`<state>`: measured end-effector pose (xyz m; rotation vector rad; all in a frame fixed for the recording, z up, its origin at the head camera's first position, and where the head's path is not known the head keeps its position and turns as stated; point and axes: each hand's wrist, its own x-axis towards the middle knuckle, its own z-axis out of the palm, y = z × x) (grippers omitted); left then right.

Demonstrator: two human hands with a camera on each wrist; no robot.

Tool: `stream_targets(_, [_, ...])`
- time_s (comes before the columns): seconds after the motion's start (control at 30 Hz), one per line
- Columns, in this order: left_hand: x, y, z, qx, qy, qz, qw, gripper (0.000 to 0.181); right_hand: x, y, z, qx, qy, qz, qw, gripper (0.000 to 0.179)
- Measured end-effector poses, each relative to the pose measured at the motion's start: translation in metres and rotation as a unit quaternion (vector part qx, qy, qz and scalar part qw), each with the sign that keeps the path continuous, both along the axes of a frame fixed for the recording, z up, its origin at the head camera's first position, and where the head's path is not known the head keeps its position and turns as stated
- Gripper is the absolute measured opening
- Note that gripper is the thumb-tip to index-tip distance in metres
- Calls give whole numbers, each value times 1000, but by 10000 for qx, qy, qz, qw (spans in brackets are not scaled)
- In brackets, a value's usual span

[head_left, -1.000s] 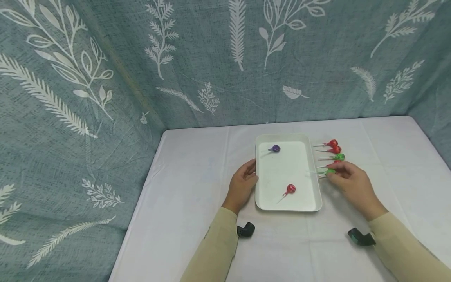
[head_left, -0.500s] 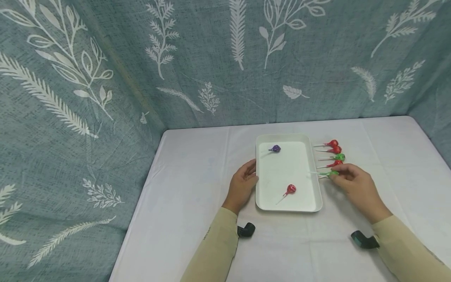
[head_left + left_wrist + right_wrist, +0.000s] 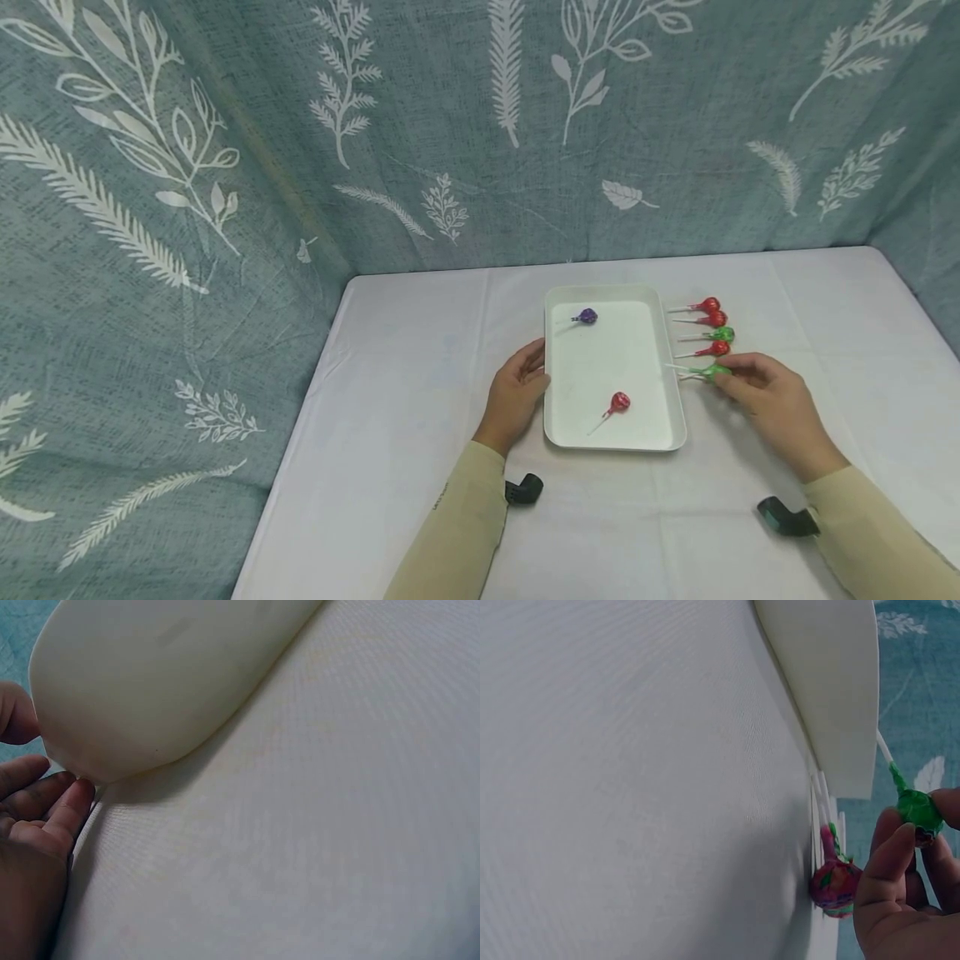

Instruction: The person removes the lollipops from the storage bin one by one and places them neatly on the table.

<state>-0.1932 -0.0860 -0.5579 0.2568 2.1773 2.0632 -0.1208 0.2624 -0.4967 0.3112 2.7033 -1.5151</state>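
Note:
A white tray (image 3: 606, 358) lies on the table, holding a purple lollipop (image 3: 588, 317) near its far end and a red lollipop (image 3: 619, 402) near its close end. My left hand (image 3: 516, 398) touches the tray's left side; in the left wrist view its fingertips (image 3: 79, 796) meet the lower edge of the wall. To the right of the tray, my right hand (image 3: 768, 400) pinches a green lollipop (image 3: 919, 812) by its wrapped head, the stick pointing left toward the rim. Below it, a red-and-green wrapped lollipop (image 3: 832, 885) shows in the right wrist view.
Beyond the right hand, red lollipops (image 3: 707, 305) and a green lollipop (image 3: 722, 333) lie in a column along the tray's right side, sticks toward it. White cloth covers the table (image 3: 420, 392). A leaf-patterned teal curtain (image 3: 465, 142) stands behind and to the left.
My right hand has drawn to the right with the green lollipop, whose stick end has moved back from over the tray to its rim. My left hand and the tray stay put.

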Motion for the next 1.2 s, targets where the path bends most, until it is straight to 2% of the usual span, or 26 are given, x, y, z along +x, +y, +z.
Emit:
stream_targets(0.33, [1, 1, 0, -24, -59, 23, 10000, 56, 4, 11, -5, -158, -92, 15, 9998, 44])
stream_targets(0.57, [0, 1, 0, 92, -68, -7, 9999, 56, 7, 16, -5, -67, -237, 1, 9997, 46])
stream_targets(0.93, [1, 1, 1, -6, -87, 46, 10000, 56, 11, 21, -5, 238, -576, 40, 9980, 52])
stream_targets(1.2, [1, 2, 2, -115, -48, 65, 9999, 55, 12, 23, -10, 375, -629, 76, 9973, 51])
